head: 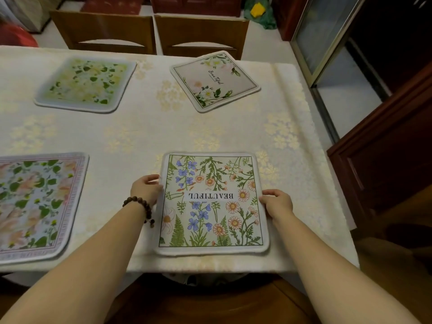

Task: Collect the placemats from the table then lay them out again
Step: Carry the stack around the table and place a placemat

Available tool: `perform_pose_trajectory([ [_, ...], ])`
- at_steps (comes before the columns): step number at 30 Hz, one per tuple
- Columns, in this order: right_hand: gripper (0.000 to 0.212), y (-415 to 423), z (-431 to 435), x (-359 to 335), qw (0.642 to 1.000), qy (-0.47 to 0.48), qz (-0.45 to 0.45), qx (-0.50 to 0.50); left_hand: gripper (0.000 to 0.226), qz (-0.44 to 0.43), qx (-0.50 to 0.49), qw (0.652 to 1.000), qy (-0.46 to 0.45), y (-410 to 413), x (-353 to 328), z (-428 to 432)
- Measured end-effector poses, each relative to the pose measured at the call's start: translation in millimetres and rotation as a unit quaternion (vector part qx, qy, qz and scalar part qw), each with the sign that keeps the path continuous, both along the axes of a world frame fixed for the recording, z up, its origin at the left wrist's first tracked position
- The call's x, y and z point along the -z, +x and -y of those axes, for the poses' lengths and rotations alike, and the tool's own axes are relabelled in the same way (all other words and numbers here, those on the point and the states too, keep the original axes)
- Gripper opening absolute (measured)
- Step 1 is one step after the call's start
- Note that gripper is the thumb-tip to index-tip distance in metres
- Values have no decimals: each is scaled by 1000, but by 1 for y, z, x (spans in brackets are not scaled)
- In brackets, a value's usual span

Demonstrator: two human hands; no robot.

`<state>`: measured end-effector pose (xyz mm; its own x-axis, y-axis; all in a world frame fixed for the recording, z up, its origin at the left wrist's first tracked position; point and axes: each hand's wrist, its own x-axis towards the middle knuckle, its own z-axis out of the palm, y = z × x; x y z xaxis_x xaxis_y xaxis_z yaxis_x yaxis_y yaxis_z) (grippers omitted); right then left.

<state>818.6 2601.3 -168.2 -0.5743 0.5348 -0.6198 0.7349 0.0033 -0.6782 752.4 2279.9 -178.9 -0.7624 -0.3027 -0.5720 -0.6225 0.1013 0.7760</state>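
Note:
A placemat [211, 203] with blue and orange flowers and the word BEAUTIFUL lies flat near the table's front edge. My left hand [146, 189] grips its left edge, fingers curled over the border. My right hand [277, 202] grips its right edge the same way. A pink-flowered placemat [35, 204] lies at the front left, partly cut off by the frame. At the back left lies a green-leaf placemat [86, 84]. A pale placemat with white roses [215, 80] sits rotated at the back right, close to the far edge.
A cream tablecloth [140, 136] with gold flowers covers the table. Two wooden chairs [201, 33] stand behind the far edge. A dark wooden cabinet [385, 171] stands to the right, with a glass door beyond it. A wooden stool sits below the front edge.

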Motion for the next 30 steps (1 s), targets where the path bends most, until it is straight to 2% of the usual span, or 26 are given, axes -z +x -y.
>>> perform_pose_trajectory([
  [6, 13, 3, -11, -3, 999, -38, -21, -8, 41, 7, 4, 1000, 30, 5, -8, 1],
  [8, 17, 6, -15, -7, 999, -37, -35, -17, 37, 0, -17, 998, 53, 9, -14, -1],
  [13, 34, 23, -23, -16, 996, -64, -56, -31, 48, -9, -108, 988, 109, 34, -28, 1],
  [21, 54, 66, -7, -16, 991, -92, -94, -4, 63, -20, -167, 973, 156, 92, -29, 15],
  [24, 49, 82, 5, -9, 987, -122, -100, 22, 66, 7, -165, 972, 165, 108, -26, 12],
  [27, 31, 91, 19, -5, 983, -151, -99, 36, 67, 13, -151, 974, 167, 118, -23, 6],
  [30, 31, 93, 27, -2, 984, -147, -93, 39, 66, 16, -133, 975, 178, 124, -21, 1],
])
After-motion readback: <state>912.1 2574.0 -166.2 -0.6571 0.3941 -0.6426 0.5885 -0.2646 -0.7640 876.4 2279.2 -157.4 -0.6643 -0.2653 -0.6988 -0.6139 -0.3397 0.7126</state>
